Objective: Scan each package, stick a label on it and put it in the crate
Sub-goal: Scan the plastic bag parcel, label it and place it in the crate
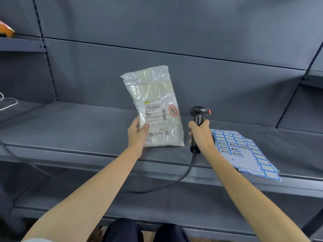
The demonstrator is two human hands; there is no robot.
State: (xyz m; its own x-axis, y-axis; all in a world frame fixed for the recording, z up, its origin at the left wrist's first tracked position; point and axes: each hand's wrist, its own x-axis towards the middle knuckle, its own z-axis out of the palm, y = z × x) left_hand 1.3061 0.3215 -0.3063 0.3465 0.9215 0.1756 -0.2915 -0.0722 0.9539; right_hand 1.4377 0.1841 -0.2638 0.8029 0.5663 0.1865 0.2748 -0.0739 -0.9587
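Clear-plastic package, label reading "862A 0079-00 69", gripped by left hand at frame centre; right hand clutches black scanner.

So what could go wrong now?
The scanner in the right hand points past the package, so it might miss the barcode. Its cable droops below the shelf edge and could snag. The label sheets overhang that edge and might get knocked off.

Package: glossy, crinkled clear plastic film bearing a matt paper shipping label. Barcode scanner: smooth black plastic. Shelf: matt grey painted metal.
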